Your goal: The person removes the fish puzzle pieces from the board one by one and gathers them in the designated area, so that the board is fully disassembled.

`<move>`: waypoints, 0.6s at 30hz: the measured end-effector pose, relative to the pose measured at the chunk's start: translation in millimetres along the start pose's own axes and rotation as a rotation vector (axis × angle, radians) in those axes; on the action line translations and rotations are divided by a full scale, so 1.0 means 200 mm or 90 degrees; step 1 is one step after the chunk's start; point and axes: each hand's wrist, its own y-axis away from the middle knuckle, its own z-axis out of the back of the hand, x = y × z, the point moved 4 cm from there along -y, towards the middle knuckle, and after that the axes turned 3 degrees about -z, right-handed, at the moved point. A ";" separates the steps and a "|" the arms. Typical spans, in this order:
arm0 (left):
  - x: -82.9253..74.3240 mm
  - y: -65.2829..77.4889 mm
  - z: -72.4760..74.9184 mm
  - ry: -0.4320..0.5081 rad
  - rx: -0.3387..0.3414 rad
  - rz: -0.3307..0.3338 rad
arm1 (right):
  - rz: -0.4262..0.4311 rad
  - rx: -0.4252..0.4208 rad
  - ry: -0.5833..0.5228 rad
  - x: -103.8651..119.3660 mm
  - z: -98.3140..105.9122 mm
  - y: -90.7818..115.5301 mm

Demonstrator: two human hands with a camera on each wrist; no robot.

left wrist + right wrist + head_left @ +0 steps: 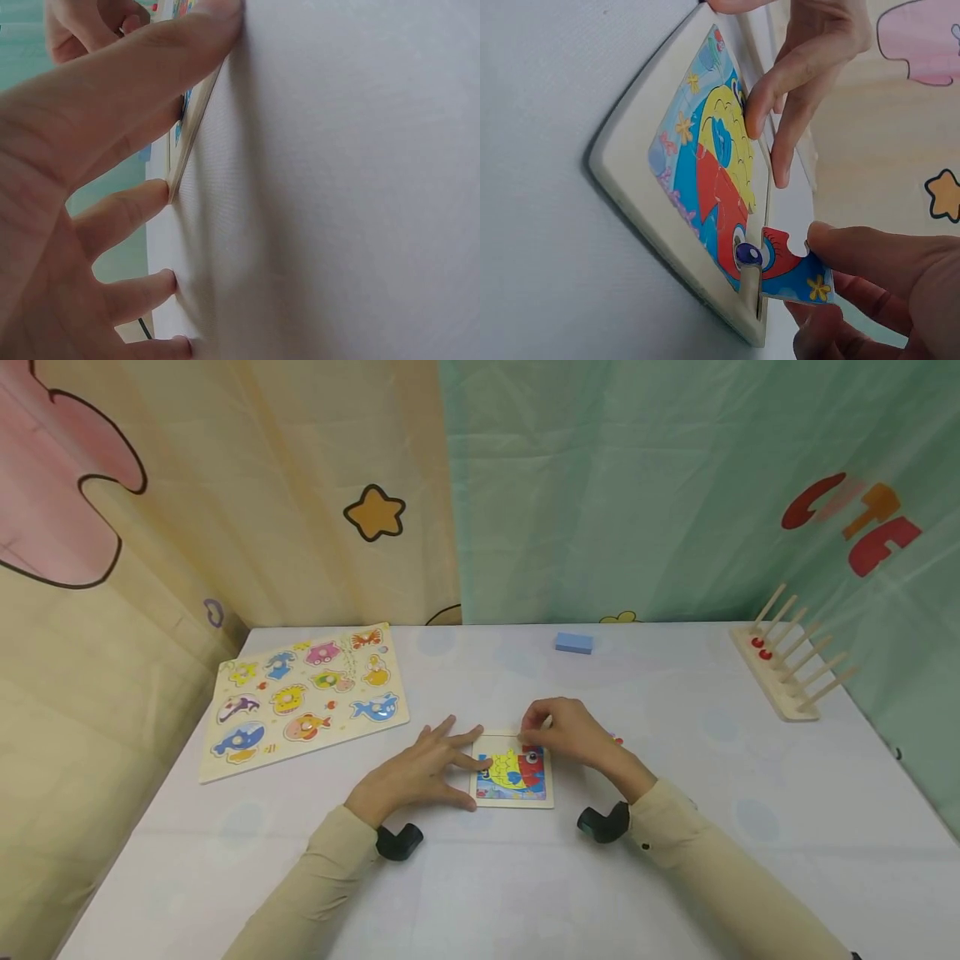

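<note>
Puzzle piece (793, 280), pinched between right fingers (820, 330)

- Fish puzzle (517, 771): yellow scaled body, red head, blue surround, pale wooden frame (513, 804).
- Piece (799, 279) at the puzzle's corner: red and blue, with a yellow starfish.
- Board (315, 700) left of the puzzle: cream, scattered with multicoloured sea creatures.
- Block (573, 643) beyond the puzzle: plain blue.
- Curtain (570, 485) behind the puzzle: yellowish left, green right.
</note>
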 end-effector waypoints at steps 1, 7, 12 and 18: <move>0.00 0.00 0.00 0.000 0.000 0.000 | -0.004 0.001 0.001 0.00 0.00 0.00; 0.00 0.00 0.00 0.001 -0.001 0.001 | 0.010 0.007 0.001 -0.01 0.00 0.05; 0.00 0.01 0.00 0.007 0.002 0.003 | 0.026 -0.009 -0.022 -0.06 0.04 0.11; -0.01 0.01 0.00 0.010 -0.003 -0.003 | -0.042 -0.041 -0.070 -0.18 0.18 0.19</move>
